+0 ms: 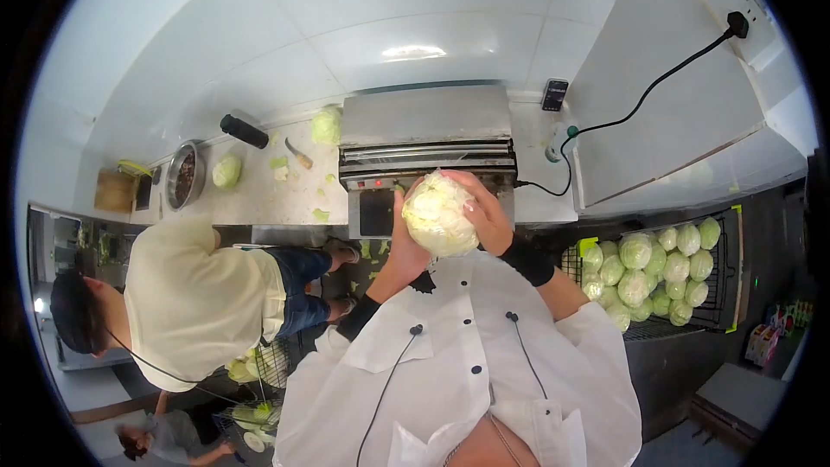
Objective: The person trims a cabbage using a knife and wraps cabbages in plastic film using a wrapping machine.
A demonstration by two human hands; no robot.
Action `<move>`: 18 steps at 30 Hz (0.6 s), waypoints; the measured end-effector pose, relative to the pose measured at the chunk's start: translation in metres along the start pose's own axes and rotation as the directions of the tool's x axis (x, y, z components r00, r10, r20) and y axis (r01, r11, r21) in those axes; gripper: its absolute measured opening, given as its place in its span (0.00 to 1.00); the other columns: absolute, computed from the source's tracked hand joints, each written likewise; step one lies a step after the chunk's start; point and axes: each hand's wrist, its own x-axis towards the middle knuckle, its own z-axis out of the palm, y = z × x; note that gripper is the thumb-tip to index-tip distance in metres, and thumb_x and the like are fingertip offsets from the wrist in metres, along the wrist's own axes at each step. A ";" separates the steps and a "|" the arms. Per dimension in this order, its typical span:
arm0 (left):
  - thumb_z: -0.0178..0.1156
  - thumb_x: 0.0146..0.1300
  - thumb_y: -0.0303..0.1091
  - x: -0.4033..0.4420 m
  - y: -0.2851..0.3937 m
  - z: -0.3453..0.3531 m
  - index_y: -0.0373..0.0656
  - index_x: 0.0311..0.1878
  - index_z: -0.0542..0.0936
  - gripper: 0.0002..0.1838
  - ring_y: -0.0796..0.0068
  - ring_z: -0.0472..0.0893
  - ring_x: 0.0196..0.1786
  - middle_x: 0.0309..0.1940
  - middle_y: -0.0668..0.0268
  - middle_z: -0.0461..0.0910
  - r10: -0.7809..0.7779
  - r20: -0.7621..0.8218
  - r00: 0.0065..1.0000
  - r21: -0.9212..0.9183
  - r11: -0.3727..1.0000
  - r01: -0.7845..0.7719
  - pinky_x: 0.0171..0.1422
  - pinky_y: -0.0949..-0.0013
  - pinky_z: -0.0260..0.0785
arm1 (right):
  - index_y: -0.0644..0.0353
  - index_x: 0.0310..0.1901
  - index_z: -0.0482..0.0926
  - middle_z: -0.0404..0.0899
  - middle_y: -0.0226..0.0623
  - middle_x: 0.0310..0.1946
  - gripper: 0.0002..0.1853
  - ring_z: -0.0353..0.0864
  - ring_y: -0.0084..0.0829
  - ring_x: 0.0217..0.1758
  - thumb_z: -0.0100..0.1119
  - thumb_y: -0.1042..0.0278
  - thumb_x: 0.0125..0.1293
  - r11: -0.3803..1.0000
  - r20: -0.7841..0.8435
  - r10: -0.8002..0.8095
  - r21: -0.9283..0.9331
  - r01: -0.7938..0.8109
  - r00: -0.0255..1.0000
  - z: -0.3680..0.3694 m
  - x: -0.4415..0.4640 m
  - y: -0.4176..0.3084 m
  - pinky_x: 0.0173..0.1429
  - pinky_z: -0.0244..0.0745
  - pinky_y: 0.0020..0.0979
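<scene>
A pale cabbage [439, 216] is held up in front of my chest, with a glossy clear film on its surface. My left hand [405, 238] cups it from the left, and my right hand [486, 212] wraps round its right and far side. Just beyond the cabbage stands a metal film-wrapping machine [425, 117] with rollers across its front, a small red light and a dark plate below. Thin film seems to stretch between the rollers and the cabbage.
Left on the counter are a cabbage [326, 125], a knife [298, 153], a black bottle [244, 131] and a metal bowl [185, 175]. A co-worker [203, 298] stands at my left. Several wrapped cabbages fill a wire basket [722, 272] at right. A black cable [650, 91] runs to the wall.
</scene>
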 end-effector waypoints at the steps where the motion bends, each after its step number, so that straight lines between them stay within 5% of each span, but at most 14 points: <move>1: 0.37 0.72 0.68 0.000 -0.001 0.001 0.52 0.76 0.60 0.39 0.63 0.69 0.71 0.72 0.66 0.66 0.060 -0.016 0.998 -0.031 0.998 -0.060 0.74 0.56 0.62 | 0.64 0.69 0.66 0.68 0.46 0.67 0.24 0.68 0.38 0.69 0.44 0.65 0.75 0.998 -0.026 -0.031 -0.052 0.030 0.999 0.000 -0.001 0.003 0.73 0.60 0.37; 3: 0.45 0.73 0.63 -0.011 0.002 0.019 0.51 0.76 0.59 0.36 0.63 0.69 0.71 0.71 0.65 0.66 0.176 -0.055 0.983 -0.087 0.980 -0.180 0.74 0.57 0.62 | 0.65 0.69 0.66 0.67 0.47 0.67 0.25 0.67 0.41 0.70 0.47 0.64 0.74 0.986 -0.106 -0.070 -0.160 0.052 0.992 0.005 -0.005 0.010 0.73 0.59 0.38; 6: 0.62 0.68 0.49 -0.013 -0.001 0.023 0.45 0.75 0.59 0.38 0.66 0.69 0.69 0.66 0.60 0.68 0.360 0.006 0.933 0.359 0.870 -0.338 0.72 0.62 0.65 | 0.65 0.68 0.67 0.66 0.49 0.68 0.26 0.66 0.44 0.71 0.52 0.64 0.72 0.979 -0.202 -0.094 -0.196 0.054 0.975 0.016 -0.009 0.020 0.74 0.58 0.39; 7: 0.65 0.65 0.45 -0.011 0.001 0.024 0.44 0.74 0.59 0.39 0.66 0.70 0.68 0.66 0.60 0.69 0.333 -0.009 0.943 0.305 0.899 -0.315 0.71 0.62 0.65 | 0.65 0.68 0.67 0.66 0.50 0.68 0.26 0.66 0.45 0.71 0.54 0.64 0.71 0.981 -0.227 -0.093 -0.187 0.050 0.970 0.017 -0.009 0.022 0.74 0.58 0.40; 12: 0.71 0.58 0.37 -0.004 0.013 0.012 0.43 0.74 0.60 0.43 0.66 0.71 0.66 0.64 0.60 0.69 0.303 0.049 0.952 0.212 0.928 -0.306 0.69 0.64 0.67 | 0.62 0.66 0.70 0.67 0.47 0.68 0.28 0.68 0.46 0.69 0.62 0.68 0.64 0.877 -0.065 -0.173 -0.465 0.123 0.983 -0.006 0.009 -0.021 0.73 0.60 0.42; 14: 0.72 0.56 0.36 -0.005 0.019 0.013 0.43 0.73 0.61 0.44 0.67 0.72 0.65 0.64 0.61 0.70 0.311 0.058 0.949 0.264 0.912 -0.315 0.69 0.63 0.67 | 0.59 0.60 0.76 0.71 0.42 0.64 0.26 0.72 0.46 0.63 0.68 0.69 0.58 0.744 0.094 -0.203 -0.632 0.216 0.975 -0.021 0.022 -0.047 0.68 0.67 0.41; 18: 0.73 0.52 0.31 -0.002 0.028 0.007 0.42 0.73 0.62 0.45 0.68 0.72 0.65 0.63 0.61 0.70 0.319 0.128 0.939 0.441 0.830 -0.342 0.68 0.64 0.68 | 0.58 0.50 0.79 0.78 0.36 0.54 0.18 0.76 0.42 0.56 0.68 0.69 0.57 0.637 0.317 -0.179 -0.684 0.355 0.931 -0.034 0.033 -0.053 0.59 0.74 0.37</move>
